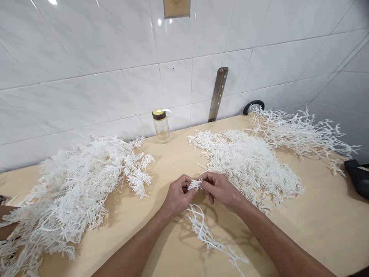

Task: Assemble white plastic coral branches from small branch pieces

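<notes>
A bundle of thin, white, twiggy plastic-looking pieces (195, 185) is pinched by the left hand (179, 196) and right hand (221, 189), above a pale wood-toned counter (325, 215). A shaggy white heap (83, 184) lies leftward, a flatter white pile (248, 165) rightward.

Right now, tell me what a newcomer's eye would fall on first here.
Likely the big, tangled white heap sprawling across the left of the table, with a second white pile right of centre. Next, the left hand and right hand meet at front centre, a small white bundle between their fingertips. The clear, lidded bottle stands out too, at the back near the tiled wall.
</notes>
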### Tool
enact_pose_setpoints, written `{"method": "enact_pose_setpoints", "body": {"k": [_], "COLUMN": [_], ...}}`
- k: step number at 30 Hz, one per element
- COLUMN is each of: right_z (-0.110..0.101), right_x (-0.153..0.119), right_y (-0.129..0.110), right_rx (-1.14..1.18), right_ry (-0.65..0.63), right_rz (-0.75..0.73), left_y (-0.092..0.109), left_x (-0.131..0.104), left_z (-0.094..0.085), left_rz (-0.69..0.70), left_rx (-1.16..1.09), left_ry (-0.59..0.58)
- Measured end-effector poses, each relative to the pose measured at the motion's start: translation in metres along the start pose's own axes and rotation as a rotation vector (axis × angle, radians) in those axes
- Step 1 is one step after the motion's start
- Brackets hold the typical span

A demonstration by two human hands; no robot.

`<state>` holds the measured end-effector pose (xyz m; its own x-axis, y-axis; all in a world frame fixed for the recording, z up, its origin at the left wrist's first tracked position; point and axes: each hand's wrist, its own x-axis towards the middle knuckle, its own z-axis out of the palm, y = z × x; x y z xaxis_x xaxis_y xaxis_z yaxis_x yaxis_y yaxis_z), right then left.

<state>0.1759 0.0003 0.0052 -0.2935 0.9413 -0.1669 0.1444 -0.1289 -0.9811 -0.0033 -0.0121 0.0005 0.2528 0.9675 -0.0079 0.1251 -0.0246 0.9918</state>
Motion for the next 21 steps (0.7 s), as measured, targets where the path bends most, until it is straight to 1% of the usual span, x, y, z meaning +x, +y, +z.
{"method": "enact_pose_setpoints", "body": {"k": [4, 9, 11, 17, 21], "right_z": [-0.004, -0.005, -0.004, -0.004, -0.004], "right_x": [0.0, 0.002, 0.002, -0.002, -0.003], "right_y": [0.001, 0.005, 0.004, -0.007, -0.01], "right_rx": [-0.002, 0.003, 0.018, 0.018, -0.059], "right_ry": [0.002, 0.015, 0.025, 0.025, 0.031], "right_rz": [-0.021, -0.017, -0.012, -0.008, -0.011], "left_y": [0.004, 0.004, 0.002, -0.002, -0.002], "left_x": [0.001, 0.002, 0.002, 0.002, 0.001], "left_z": [-0.003, -0.004, -0.004, -0.001, -0.001], "left_rz": [0.017, 0.025, 0.018, -0.021, -0.006], "left_rx": [-0.062, -0.049, -0.057, -0.084, -0.062], "left_ry": [-0.042, -0.04, -0.02, 0.096, 0.091]}}
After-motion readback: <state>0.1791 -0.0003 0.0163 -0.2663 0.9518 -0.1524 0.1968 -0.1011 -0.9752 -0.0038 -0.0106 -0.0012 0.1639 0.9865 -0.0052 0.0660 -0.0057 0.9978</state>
